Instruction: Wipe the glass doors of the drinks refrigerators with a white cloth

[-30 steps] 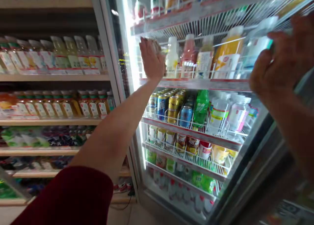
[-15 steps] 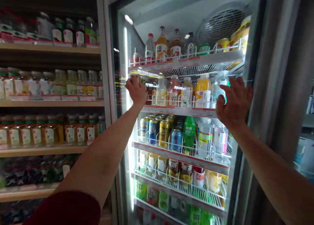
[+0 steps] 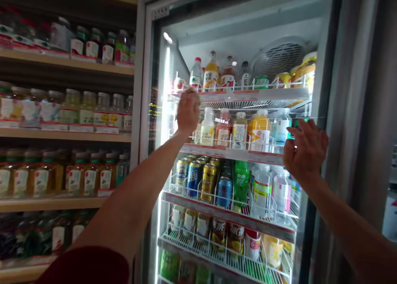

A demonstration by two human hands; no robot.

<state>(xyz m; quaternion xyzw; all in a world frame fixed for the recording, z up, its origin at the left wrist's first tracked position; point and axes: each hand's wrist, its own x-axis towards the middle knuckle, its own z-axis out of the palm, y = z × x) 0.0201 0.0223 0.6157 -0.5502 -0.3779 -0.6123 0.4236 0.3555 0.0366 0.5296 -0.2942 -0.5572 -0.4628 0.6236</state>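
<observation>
My left hand (image 3: pixel 187 110) is raised into the open fridge at the left end of the second wire shelf (image 3: pixel 235 153). Its fingers are curled around something I cannot make out, just left of a pale bottle (image 3: pixel 207 129). My right hand (image 3: pixel 305 149) is at the shelf's right end with its fingers spread. It rests by the edge of the glass door (image 3: pixel 356 110), close to a clear bottle (image 3: pixel 281 127). An orange juice bottle (image 3: pixel 259 129) stands between the two hands.
The top fridge shelf (image 3: pixel 248 96) holds bottles and jars under a fan grille (image 3: pixel 279 56). Cans (image 3: pixel 207 178) and a green bottle (image 3: pixel 241 180) fill the third shelf, with cups below. Wooden store shelves (image 3: pixel 62 133) of bottled drinks stand to the left.
The view has pulled back and tilted up, so the fridge's top shelf and fan now show. My left hand has shifted slightly right and up, and my right hand stays spread at the door edge.
</observation>
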